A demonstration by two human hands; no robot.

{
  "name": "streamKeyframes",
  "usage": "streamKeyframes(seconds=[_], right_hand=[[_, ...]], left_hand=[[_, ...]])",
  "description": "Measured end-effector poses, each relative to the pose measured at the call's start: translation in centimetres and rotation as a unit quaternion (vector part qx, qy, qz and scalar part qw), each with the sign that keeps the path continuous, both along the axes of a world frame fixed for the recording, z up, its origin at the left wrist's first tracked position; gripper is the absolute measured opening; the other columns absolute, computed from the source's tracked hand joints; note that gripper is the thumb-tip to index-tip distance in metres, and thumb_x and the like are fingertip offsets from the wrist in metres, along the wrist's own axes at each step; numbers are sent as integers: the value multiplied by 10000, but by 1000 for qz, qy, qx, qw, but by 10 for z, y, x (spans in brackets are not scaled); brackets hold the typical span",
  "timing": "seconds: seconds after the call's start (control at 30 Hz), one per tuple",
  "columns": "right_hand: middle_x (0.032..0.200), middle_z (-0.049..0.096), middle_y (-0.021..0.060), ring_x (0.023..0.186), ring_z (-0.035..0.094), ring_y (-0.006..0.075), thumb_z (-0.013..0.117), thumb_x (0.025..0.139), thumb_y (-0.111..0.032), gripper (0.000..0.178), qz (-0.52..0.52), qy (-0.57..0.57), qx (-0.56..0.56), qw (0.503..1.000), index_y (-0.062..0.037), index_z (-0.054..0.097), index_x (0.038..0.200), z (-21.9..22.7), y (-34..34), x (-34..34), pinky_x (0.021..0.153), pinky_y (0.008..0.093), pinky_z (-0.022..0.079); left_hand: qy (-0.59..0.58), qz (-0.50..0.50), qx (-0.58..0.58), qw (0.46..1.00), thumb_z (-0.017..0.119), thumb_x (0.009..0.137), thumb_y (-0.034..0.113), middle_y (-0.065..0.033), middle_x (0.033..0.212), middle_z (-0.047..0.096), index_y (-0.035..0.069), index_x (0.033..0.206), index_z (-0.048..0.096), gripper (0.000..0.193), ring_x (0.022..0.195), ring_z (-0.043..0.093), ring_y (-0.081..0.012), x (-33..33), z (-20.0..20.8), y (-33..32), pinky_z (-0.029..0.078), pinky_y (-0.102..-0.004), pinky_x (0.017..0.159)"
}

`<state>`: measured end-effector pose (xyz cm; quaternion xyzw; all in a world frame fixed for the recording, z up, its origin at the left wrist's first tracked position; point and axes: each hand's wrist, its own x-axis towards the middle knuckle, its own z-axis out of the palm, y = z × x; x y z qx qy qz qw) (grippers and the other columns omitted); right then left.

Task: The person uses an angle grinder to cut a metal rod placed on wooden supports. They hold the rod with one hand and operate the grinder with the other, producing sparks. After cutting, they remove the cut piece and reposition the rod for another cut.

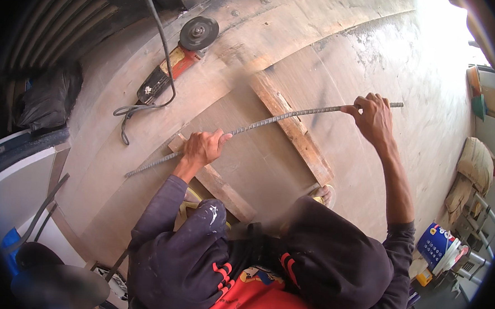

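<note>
A ridged metal rod [274,119] is being held aslant above two pieces of wood, its lower end being pointed to the left and its other end being raised to the right. By the left hand [203,147], the rod is being gripped toward its left end, with the fingers being curled closed over it and the thumb being laid toward the right. By the right hand [374,119], it is being pinched near the right end, with the thumb and fingers being closed on it. The longer wood piece [304,143] is being crossed by the rod in the view, and the shorter wood piece [220,189] is being passed over beside the left hand; whether either is being touched cannot be told. Both are being supported by a dusty, pale floor [369,183]. Beyond the rod, a red and black grinder [171,69] is being left lying with its cord [159,24] looped beside it. At the right, a blue and white bucket [436,245] and a tan sack [475,166] are being kept; at the left, a black bag [49,99].
</note>
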<state>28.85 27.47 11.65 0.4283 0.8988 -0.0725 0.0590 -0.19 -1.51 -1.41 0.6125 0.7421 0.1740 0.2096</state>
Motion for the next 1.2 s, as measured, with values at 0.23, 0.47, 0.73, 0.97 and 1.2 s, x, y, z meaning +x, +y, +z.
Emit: streamKeyframes(seconds=[0.23,0.47,0.73,0.97,1.2], right_hand=[[737,622,87,784,566,251,781,761,-440,406,60,103,10,993,-50,684,706,-27,10,18,828,386,403],[525,513,69,534,474,199,579,858,-654,657,2,180,-159,971,-39,659,641,-87,29,23,585,383,375],[531,527,82,529,478,184,520,920,-621,663,-46,89,-228,969,-6,713,767,-30,-29,-32,537,375,393],[786,535,1,782,472,102,551,979,-347,346,-196,315,-388,843,-15,644,977,-50,-82,48,711,274,391],[901,573,29,903,541,140,557,978,-176,266,-394,454,-404,689,32,591,1141,-36,-160,139,875,290,435]], left_hand=[[-47,-22,-28,998,517,987,415,-222,537,524,31,675,537,496,556,566,-449,-7,5,4,431,-487,487],[-130,-51,-5,990,561,969,429,-221,520,470,11,635,514,537,483,498,-416,-20,50,7,385,-447,460],[-167,-13,82,982,548,997,331,-183,508,410,8,729,505,422,441,452,-369,-25,125,13,334,-407,438],[-171,0,133,976,549,979,198,-238,747,594,-34,998,576,234,707,596,-428,-19,71,33,455,-455,631],[-190,-22,56,980,612,922,124,-247,902,637,-25,1182,558,305,859,618,-441,14,42,76,480,-478,735]])
